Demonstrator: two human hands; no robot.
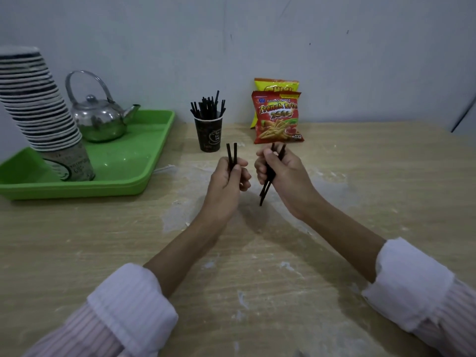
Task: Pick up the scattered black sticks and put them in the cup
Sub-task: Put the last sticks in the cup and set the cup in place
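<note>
Nearest the camera, two rolled-up striped sleeves (134, 305) are seen, with bare forearms stretched out over the worn desk (257, 279). No loose sticks can be made out on the visible desk surface.

Further out, the left hand (228, 181) is closed around two sticks (231, 154), which are held upright and side by side, their tops clear of the fist. Just beside it, the right hand (279, 168) is curled around a small bundle (268, 186) of sticks held slantwise; the lower ends hang below the palm and the upper ends show above the fingers (262, 166). The exact number in this bundle cannot be told.

Beyond the hands, the cup (209, 134) stands on the desk, already well filled with sticks (207, 106) that splay out of its rim. To its left a green tray (128, 161) carries a kettle (99, 117) and a stack of cups (38, 104); to its right two snack bags (278, 117) are propped against the wall.

The gathering seems finished, and the delivery step is judged to be in hand. For the next move, both bundles would need to be carried forward, turned upright and lowered into what room is left, without the cup being tipped.
</note>
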